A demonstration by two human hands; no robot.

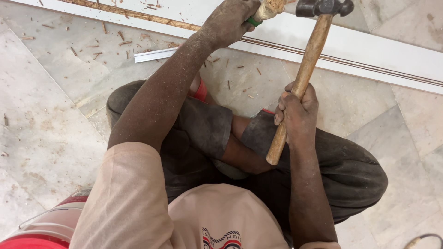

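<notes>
Chisel (pixel 267 9) at 12 o'clock, left hand (pixel 228 20) fisted round it, steadying | right hand (pixel 297 113) fingers wrapped mid-handle on hammer (pixel 304 74), head over chisel | board (pixel 369 50) on floor.

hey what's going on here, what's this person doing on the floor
A person squats on a marble floor facing a long white board with a grooved strip along it. Their right hand grips a wooden-handled hammer, its metal head raised near the top of the view. Their left hand is closed around the handle of a chisel-like tool held against the board. Wood chips are scattered on the floor, and a red and white bucket sits by their left side.
</notes>
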